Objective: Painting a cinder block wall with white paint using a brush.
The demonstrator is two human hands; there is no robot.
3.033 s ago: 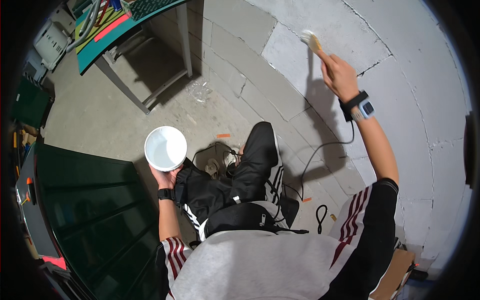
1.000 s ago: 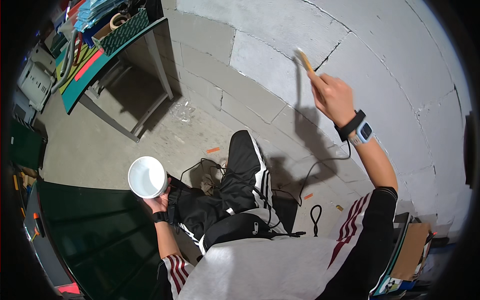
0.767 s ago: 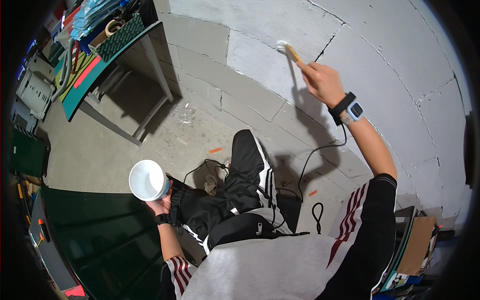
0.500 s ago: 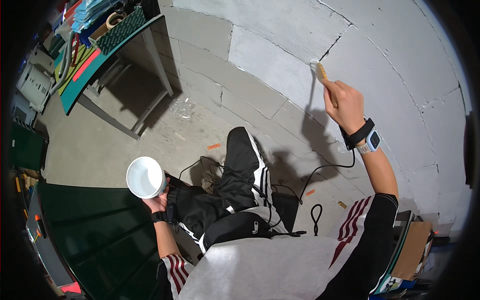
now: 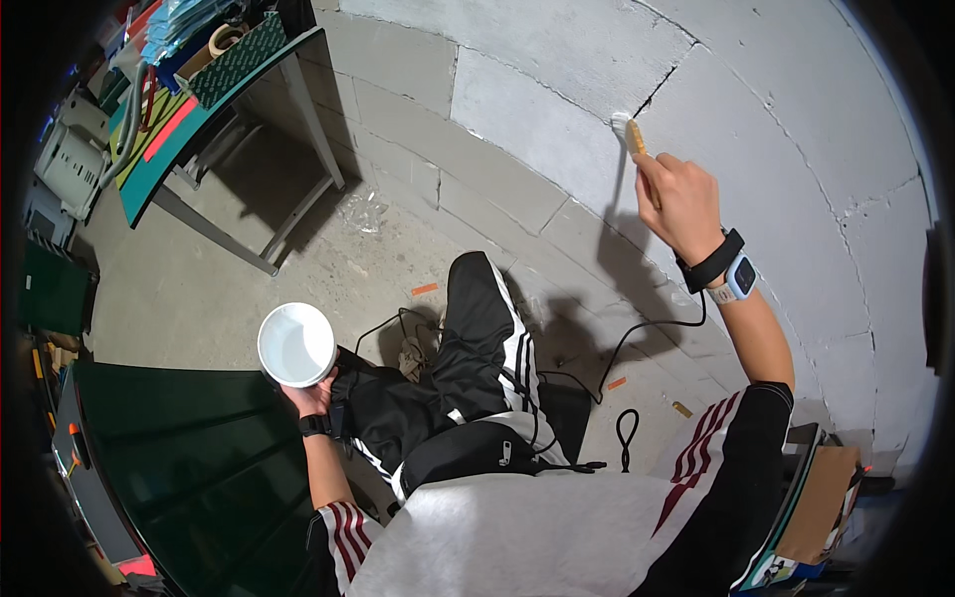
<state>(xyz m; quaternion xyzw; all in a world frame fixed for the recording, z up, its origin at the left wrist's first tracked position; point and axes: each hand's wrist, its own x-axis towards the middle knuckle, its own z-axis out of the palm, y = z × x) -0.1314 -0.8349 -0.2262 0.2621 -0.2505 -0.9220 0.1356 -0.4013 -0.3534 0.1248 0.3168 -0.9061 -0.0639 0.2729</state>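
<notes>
My right hand (image 5: 682,204) is raised against the grey block wall (image 5: 557,119) and grips a wooden-handled paintbrush (image 5: 631,135). Its pale bristles touch a mortar joint between two blocks. A watch and a black band sit on that wrist. My left hand (image 5: 310,396) is held low beside my knee and carries a round white cup (image 5: 296,344) from below; the inside looks white. My black trousers with white stripes (image 5: 468,368) fill the middle of the view.
A table with a teal top (image 5: 214,109) and grey metal legs stands at the upper left, loaded with tools and boxes. A dark green panel (image 5: 189,468) lies at the lower left. A black cable (image 5: 637,343) runs across the concrete floor. Cardboard (image 5: 821,497) leans at the lower right.
The brush has swept back and forth along the wall joints and now sits slightly higher than half a second ago. The white cup has stayed low by my left knee.
</notes>
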